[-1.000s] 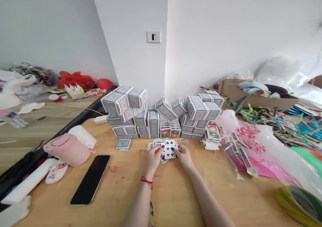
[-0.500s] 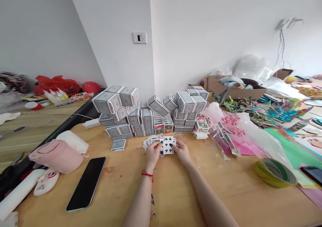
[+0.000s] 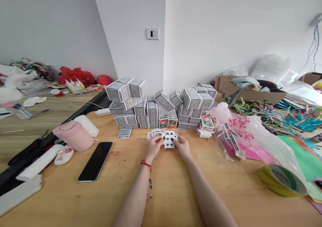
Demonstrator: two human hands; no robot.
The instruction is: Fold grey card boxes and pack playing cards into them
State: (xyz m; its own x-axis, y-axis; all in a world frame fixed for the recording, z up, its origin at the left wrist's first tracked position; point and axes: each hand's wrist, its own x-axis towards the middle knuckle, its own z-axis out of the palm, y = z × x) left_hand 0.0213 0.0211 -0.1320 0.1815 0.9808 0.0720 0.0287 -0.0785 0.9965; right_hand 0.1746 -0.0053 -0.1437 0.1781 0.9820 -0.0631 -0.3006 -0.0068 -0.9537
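At frame centre, the left hand [image 3: 154, 146] and right hand [image 3: 183, 148] are pinching opposite edges of thin white rectangular playing cards [image 3: 169, 142], a six of clubs foremost. Uneven finger pressure could be causing slips onto the loose white face-up cards [image 3: 154, 133] behind; a forward nudge could be toppling the tilted grey-patterned rectangular blocks [image 3: 164, 100] above centre.

The place seemed a craft workroom: around the fingers [image 3: 159, 139] spread a paint-marked tan wooden surface [image 3: 171, 193]; to their right lay multicoloured fuzzy stems [image 3: 261, 111], flat green paper [image 3: 298, 155] and a yellow ring-shaped tape roll [image 3: 266, 181]; beyond, leftward, white pointed bottles [image 3: 75, 86].
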